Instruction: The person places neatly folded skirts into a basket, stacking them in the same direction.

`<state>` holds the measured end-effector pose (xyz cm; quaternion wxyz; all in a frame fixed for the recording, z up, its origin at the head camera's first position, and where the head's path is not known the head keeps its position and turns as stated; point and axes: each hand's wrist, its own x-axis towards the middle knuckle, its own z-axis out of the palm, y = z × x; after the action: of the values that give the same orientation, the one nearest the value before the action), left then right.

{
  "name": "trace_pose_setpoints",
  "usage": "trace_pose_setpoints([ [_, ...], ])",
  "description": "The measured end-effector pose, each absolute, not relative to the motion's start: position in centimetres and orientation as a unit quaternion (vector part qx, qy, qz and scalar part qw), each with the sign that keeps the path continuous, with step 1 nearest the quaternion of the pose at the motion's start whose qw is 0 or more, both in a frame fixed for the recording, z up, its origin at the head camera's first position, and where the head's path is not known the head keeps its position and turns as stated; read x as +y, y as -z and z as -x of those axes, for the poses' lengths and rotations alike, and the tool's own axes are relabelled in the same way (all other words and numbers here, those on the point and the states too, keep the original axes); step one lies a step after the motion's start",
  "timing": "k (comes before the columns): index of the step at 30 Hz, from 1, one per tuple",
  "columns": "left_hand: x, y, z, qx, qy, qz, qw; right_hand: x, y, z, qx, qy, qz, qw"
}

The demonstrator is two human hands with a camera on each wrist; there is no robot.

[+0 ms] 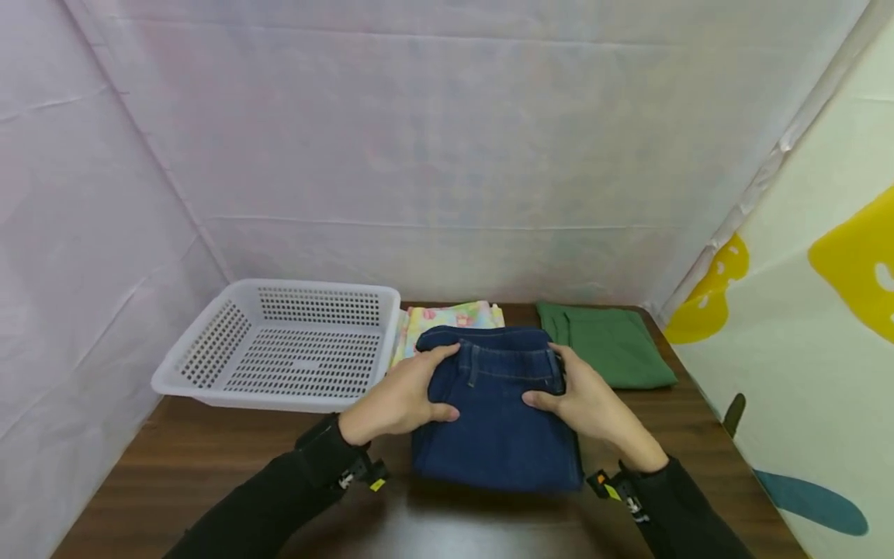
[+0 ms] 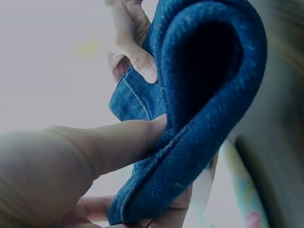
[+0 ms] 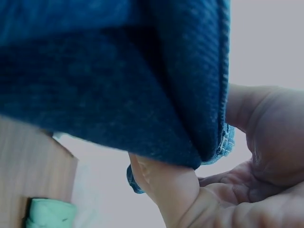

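A folded dark-blue denim garment (image 1: pixel 503 423) is held up off the bench (image 1: pixel 230 466) at the middle of the scene, its waistband with belt loops toward the far end and a smooth folded edge toward the near end. The left hand (image 1: pixel 401 392) pinches its left side, the thumb lying on the upper face and the fingers reaching round to the far side and behind. The right hand (image 1: pixel 590 400) pinches the right side in much the same way, thumb on the upper face. In the left wrist view the denim bends into a thick, rounded loop with a dark hollow inside, next to the left thumb; the right wrist view shows layered folds with a stitched edge. To the left on the bench stands a white plastic basket (image 1: pixel 258 401) with slotted walls and floor, near the left hand. Just right of the basket lies a pastel patterned cloth (image 1: pixel 454 316), partly hidden behind the garment. On the far right a folded green cloth (image 1: pixel 615 349) lies flat, beyond the right hand. Black sleeves (image 1: pixel 258 505) cover both forearms. A pale sheet (image 1: pixel 447 155) hangs along the far side, and the covering (image 1: pixel 803 326) on the right bears yellow shapes.
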<state>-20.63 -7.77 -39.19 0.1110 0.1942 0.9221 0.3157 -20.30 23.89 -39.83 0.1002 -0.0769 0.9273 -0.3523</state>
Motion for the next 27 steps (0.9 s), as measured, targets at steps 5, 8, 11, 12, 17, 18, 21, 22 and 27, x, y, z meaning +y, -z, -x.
trace_pose_setpoints([
  [5, -8.7, 38.1, 21.3, 0.921, -0.317, -0.195, 0.115, 23.4, 39.1, 21.2, 0.927, 0.350, 0.090, 0.096],
  [8, -9.3, 37.3, 21.9, 0.925, -0.308, -0.191, 0.111, 22.9, 38.7, 22.0, 0.928, 0.349, 0.099, 0.090],
  [11, -10.1, 36.6, 22.6, 0.929, -0.304, -0.182, 0.105, 22.1, 38.1, 23.0, 0.923, 0.360, 0.101, 0.089],
  [12, -10.4, 36.3, 22.8, 0.930, -0.303, -0.181, 0.104, 21.9, 38.0, 23.4, 0.920, 0.366, 0.101, 0.090],
  [17, -12.0, 35.4, 24.0, 0.932, -0.300, -0.179, 0.095, 20.4, 37.5, 25.1, 0.904, 0.404, 0.096, 0.104],
  [18, -12.3, 35.2, 24.2, 0.933, -0.297, -0.180, 0.091, 20.1, 37.4, 25.4, 0.902, 0.408, 0.094, 0.106],
  [21, -13.6, 34.8, 24.7, 0.937, -0.288, -0.181, 0.076, 18.9, 37.1, 26.2, 0.893, 0.426, 0.093, 0.110],
  [22, -14.0, 34.7, 24.8, 0.939, -0.285, -0.179, 0.071, 18.5, 37.0, 26.5, 0.890, 0.433, 0.092, 0.113],
  [27, -16.2, 34.1, 25.4, 0.944, -0.278, -0.166, 0.058, 16.1, 36.2, 27.5, 0.876, 0.457, 0.091, 0.122],
])
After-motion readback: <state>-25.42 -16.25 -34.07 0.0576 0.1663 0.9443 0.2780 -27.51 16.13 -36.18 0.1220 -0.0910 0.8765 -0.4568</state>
